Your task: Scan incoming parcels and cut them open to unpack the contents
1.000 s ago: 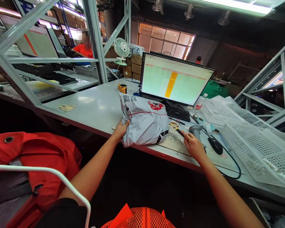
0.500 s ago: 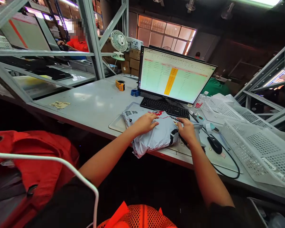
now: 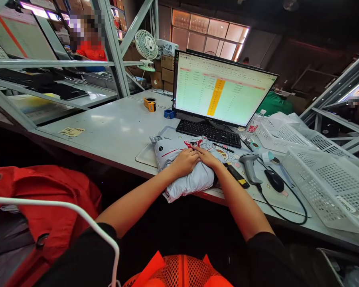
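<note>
A grey plastic mailer bag with red print lies flat on a desk mat at the table's near edge. My left hand and my right hand both rest palm-down on top of the bag, side by side, pressing it. A black and yellow utility knife lies on the mat just right of my right hand. A grey handheld barcode scanner stands beside it.
Behind the bag are a black keyboard and a monitor showing a spreadsheet. A black mouse and white perforated baskets lie to the right. Tape rolls and a fan sit farther back. A red bag is at the lower left.
The bag stood upright, held by my left hand; it was laid flat on the mat. My right hand left the knife on the mat and moved onto the bag beside my left.
</note>
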{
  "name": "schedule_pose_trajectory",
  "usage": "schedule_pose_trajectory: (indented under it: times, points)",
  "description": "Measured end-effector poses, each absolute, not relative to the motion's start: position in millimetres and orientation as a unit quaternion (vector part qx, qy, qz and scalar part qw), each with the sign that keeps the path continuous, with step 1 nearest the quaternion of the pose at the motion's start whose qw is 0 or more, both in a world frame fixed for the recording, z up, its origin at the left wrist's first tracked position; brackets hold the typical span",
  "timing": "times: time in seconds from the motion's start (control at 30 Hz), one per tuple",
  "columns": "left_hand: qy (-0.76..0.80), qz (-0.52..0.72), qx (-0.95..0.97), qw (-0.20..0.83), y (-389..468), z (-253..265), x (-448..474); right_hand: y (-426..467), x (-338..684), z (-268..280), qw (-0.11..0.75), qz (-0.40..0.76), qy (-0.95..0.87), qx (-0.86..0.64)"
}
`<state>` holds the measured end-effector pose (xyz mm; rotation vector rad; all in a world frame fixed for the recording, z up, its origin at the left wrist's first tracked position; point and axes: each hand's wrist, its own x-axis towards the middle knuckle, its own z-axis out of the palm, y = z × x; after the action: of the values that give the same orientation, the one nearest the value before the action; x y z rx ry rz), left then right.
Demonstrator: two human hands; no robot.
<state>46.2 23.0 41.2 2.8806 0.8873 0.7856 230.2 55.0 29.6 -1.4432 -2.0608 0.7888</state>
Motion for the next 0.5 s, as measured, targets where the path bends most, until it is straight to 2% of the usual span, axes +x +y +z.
schedule_pose_trajectory:
  times: [0.23, 0.37, 0.5]
  points:
    - [0.232, 0.197, 0.951, 0.051, -29, 49, 24, 56, 221, 23, 0.198, 0.239, -0.751, -0.583]
    - [0.219, 0.169, 0.959, 0.06, -90, 49, -1, 55, 218, 23, 0.209, 0.224, -0.736, -0.604]
    - [0.294, 0.163, 0.935, 0.112, -98, 60, -16, 51, 221, 33, 0.243, 0.263, -0.719, -0.596]
